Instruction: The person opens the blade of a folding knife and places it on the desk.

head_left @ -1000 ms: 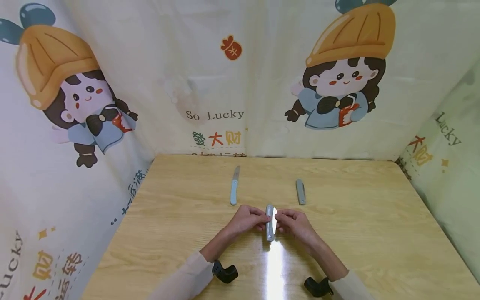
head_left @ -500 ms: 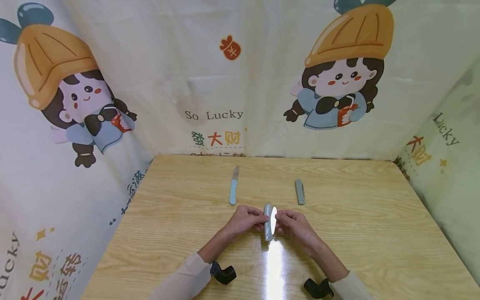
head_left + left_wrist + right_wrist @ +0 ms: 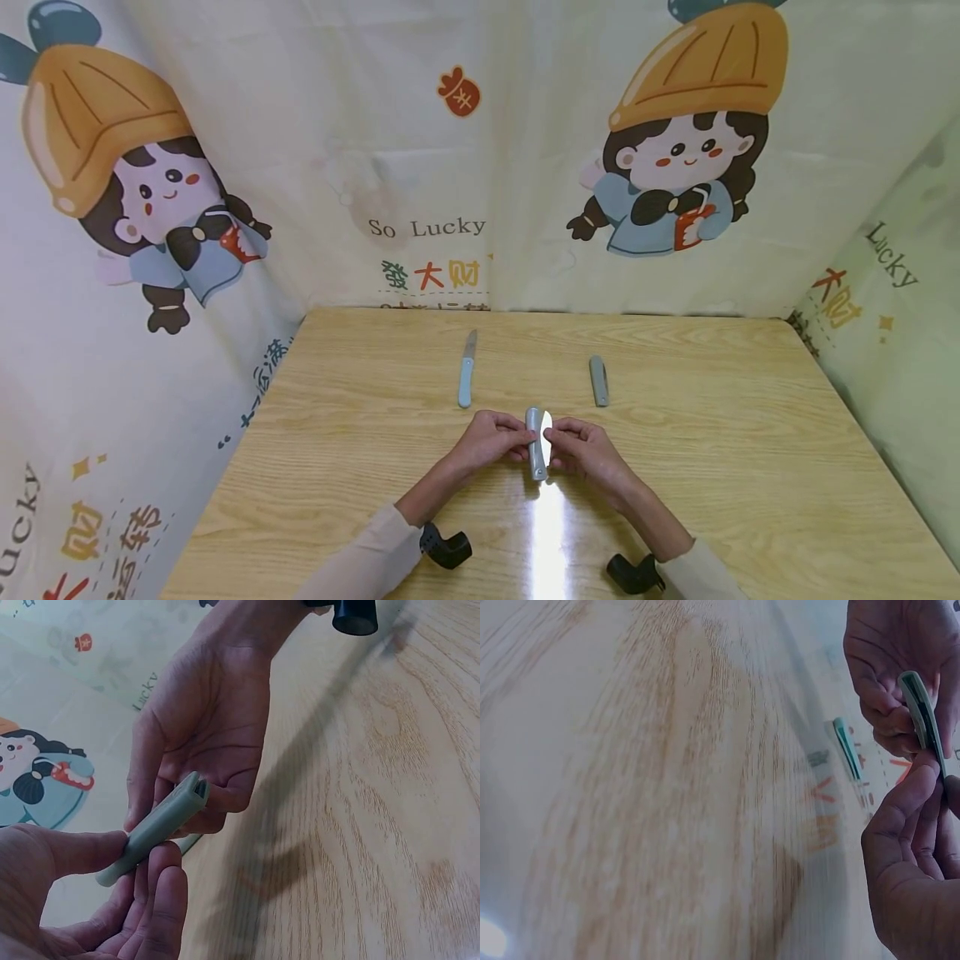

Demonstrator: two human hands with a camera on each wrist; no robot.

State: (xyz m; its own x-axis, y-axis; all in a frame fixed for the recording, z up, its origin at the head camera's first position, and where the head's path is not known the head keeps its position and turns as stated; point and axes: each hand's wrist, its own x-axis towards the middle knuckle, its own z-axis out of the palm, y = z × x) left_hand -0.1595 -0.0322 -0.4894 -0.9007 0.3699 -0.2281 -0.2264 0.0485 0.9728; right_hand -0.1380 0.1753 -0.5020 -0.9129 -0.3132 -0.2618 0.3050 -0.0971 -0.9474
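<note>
Printed cloth [image 3: 532, 183] backs pale wooden table [image 3: 750, 467]. Left hand [image 3: 486, 438] grips folding knife [image 3: 536, 457] by its handle, right hand [image 3: 591, 450] pinches the blade; held between them over the table. Beyond: light-blue knife [image 3: 467, 373], blade out; smaller grey knife [image 3: 599, 382], folded.

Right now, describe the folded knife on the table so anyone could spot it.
Find the table, then look beyond the right hand. The folded knife lies there, grey, no blade sticking out, unlike the blue knife to its left; and unlike the held knife, no hand touches it.
</note>
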